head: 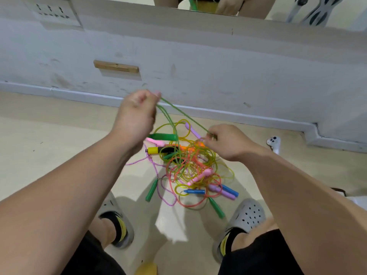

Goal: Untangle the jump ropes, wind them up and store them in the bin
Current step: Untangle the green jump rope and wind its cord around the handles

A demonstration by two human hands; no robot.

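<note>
A tangled heap of jump ropes (190, 167) lies on the floor between my feet, with yellow, orange, green and purple cords and green, blue, pink, lilac and yellow-black handles. My left hand (137, 116) is raised above the heap's left side, fingers closed on loops of the green rope (184, 114). My right hand (224, 141) pinches the same green rope lower down on the right, so a taut stretch runs between both hands. A green handle (164, 136) hangs under my left hand. No bin is in view.
A white wall with a baseboard (238, 116) runs close behind the heap, with a mirror edge above. A white controller (275, 143) lies on the floor at the right. My feet in grey clogs (248, 217) stand on either side of the heap.
</note>
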